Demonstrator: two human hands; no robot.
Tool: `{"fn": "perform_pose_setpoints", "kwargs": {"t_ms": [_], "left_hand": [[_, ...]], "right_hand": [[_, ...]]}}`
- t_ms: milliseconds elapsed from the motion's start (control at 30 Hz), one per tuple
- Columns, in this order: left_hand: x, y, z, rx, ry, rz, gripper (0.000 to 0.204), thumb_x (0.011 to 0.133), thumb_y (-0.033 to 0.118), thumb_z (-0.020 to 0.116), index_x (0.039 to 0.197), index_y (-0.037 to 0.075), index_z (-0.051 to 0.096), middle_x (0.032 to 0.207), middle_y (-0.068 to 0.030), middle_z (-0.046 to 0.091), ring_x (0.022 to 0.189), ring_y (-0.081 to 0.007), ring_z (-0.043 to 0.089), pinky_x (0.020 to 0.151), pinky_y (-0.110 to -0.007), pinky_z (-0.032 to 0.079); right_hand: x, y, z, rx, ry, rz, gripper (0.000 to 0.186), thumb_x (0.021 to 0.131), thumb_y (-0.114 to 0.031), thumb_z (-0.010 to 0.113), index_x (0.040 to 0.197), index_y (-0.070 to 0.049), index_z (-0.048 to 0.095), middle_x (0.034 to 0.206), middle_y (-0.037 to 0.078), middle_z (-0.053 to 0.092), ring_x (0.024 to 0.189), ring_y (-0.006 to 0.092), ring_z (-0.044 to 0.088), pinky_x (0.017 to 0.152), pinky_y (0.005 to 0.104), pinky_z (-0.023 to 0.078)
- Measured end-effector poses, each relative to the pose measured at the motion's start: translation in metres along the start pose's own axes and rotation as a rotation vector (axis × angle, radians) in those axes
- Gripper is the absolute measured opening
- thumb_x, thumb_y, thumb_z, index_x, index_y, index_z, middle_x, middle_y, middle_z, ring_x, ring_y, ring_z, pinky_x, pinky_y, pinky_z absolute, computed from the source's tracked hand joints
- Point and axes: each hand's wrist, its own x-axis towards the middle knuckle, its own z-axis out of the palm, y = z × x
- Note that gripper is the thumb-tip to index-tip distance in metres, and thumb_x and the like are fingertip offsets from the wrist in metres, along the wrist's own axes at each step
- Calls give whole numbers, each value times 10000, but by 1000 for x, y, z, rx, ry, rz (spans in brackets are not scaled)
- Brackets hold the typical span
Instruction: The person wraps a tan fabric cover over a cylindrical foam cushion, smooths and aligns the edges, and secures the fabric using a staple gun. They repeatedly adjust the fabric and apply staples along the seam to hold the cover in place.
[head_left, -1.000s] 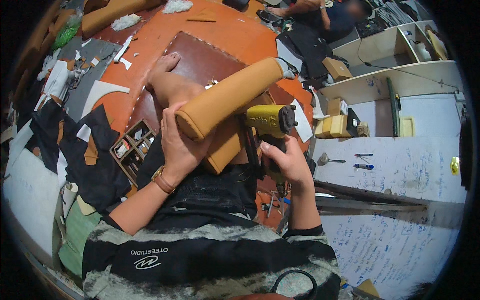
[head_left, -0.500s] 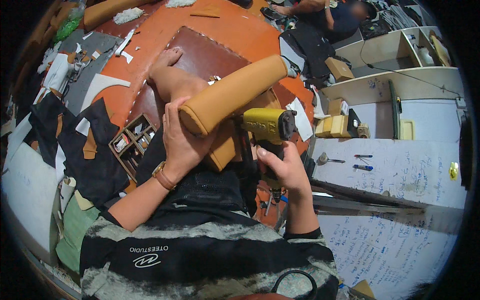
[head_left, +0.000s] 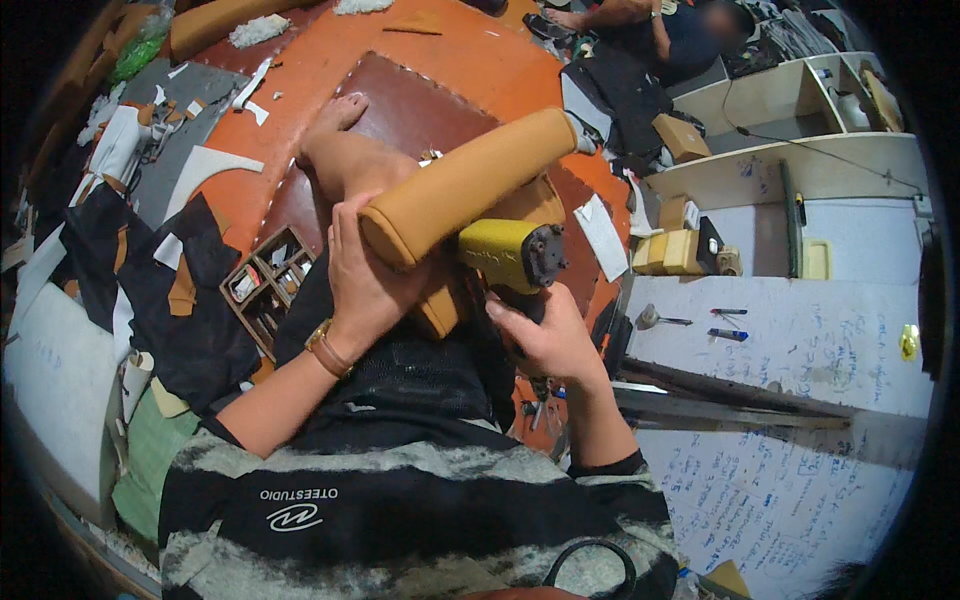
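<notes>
A tan, leather-covered padded piece (head_left: 470, 180) with a rounded roll along its top lies slanted over my lap. My left hand (head_left: 365, 265) is closed on its near left end, fingers up along the side; part of the palm is hidden behind the roll. In my right hand (head_left: 550, 335) is a yellow and black staple gun (head_left: 500, 252), gripped by its handle. Its yellow body sits close against the underside of the roll, near the lower tan part (head_left: 437, 310). The padded piece and the gun's body hide the nose, so contact cannot be made out.
A divided wooden box (head_left: 268, 285) of small items stands left of my legs, beside black fabric (head_left: 195, 300). At right are a white, written-on board (head_left: 770, 330) with pens (head_left: 728, 334), and pale shelving (head_left: 760, 105). Another person (head_left: 650, 30) sits at the far right.
My right hand has moved the staple gun left, in closer to the padded piece, and turned it a little. My left hand and the padded piece are almost unmoved.
</notes>
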Motion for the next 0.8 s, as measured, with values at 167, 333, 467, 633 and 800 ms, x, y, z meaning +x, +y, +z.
{"fn": "perform_pose_setpoints", "kwargs": {"t_ms": [167,333,467,633,800], "left_hand": [[2,-3,-14,-26,-133,66,837,771,213,933,1446,56,463,1320,-192,561,1255,-427,587,1088,-496,479],[4,-6,-24,-68,-201,112,843,811,204,917,1485,43,435,1344,-209,547,1278,-431,577,1111,-493,475],[5,-8,-22,-85,-191,110,849,826,191,905,1513,37,431,1340,-215,547,1273,-436,577,1116,-495,472],[4,-8,-24,-68,-196,119,857,830,179,906,1533,42,436,1341,-217,551,1276,-431,579,1116,-485,475],[11,-10,-38,-129,-339,98,880,846,167,913,1574,58,431,1407,-198,548,1354,-393,555,1165,-468,443]], "right_hand": [[9,-3,-10,-95,-45,112,462,973,-210,750,1371,12,680,1271,138,764,1163,225,692,1080,391,512],[1,2,-5,-31,-5,33,458,971,-220,748,1361,12,686,1198,125,777,1091,220,698,1035,389,529],[-8,-3,-3,17,-5,73,457,968,-217,753,1361,6,689,1196,126,778,1089,223,701,1031,390,533],[-10,-11,3,-23,-25,79,453,971,-215,750,1362,7,689,1215,124,780,1103,213,702,1036,387,532],[0,-3,5,-76,-51,36,436,971,-214,754,1346,0,695,1201,112,776,1089,203,697,1026,384,535]]}}
